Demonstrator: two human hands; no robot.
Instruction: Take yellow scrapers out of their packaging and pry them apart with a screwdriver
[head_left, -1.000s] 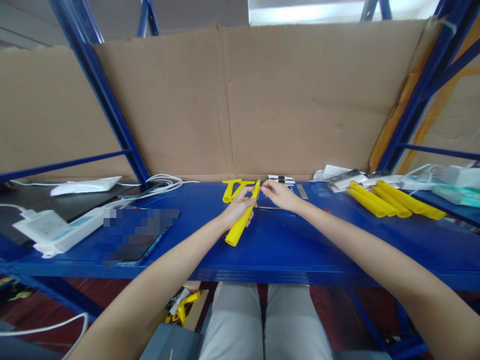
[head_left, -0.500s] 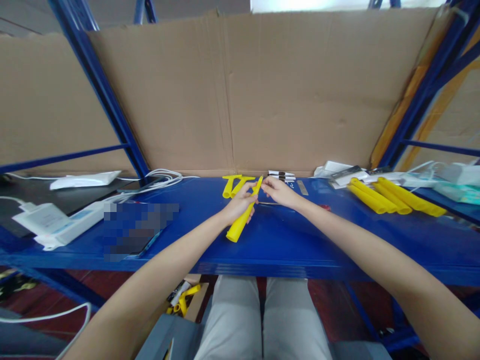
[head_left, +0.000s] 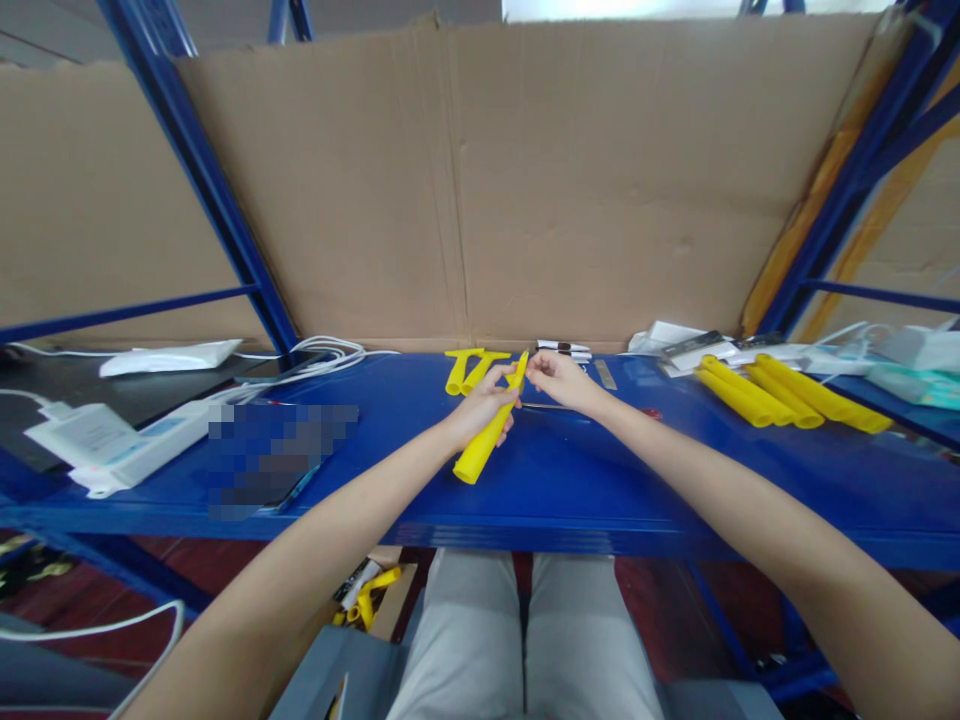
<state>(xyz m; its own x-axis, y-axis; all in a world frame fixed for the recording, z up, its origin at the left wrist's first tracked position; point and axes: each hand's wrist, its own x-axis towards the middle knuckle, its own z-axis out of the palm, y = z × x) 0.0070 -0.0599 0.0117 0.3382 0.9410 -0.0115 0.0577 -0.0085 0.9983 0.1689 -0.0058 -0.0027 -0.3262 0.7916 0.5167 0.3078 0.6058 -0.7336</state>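
Observation:
My left hand (head_left: pixel 489 402) is wrapped around a yellow plastic tube (head_left: pixel 480 452), which is tilted, with its wide hollow end toward me and its narrow end pointing up and away. Beside that narrow end, my right hand (head_left: pixel 555 378) has thumb and fingertips pinched together; anything between them is too small or hidden to make out. Behind my left hand, two yellow T-shaped pieces (head_left: pixel 472 372) lie on the blue shelf top. A thin screwdriver-like tool (head_left: pixel 547 406) with a red handle lies partly under my right forearm.
Several yellow tubes (head_left: pixel 780 392) lie at the right, near white packages (head_left: pixel 679 348). Black-and-white markers (head_left: pixel 574 352) and a small metal strip (head_left: pixel 605 375) lie at the back. Leftward are a power strip (head_left: pixel 150 450) and cables (head_left: pixel 330 355). A box of yellow parts (head_left: pixel 367 600) stands below.
My right hand has shifted slightly away from the tube's narrow end. My left hand and the tube have barely moved, a little to the right.

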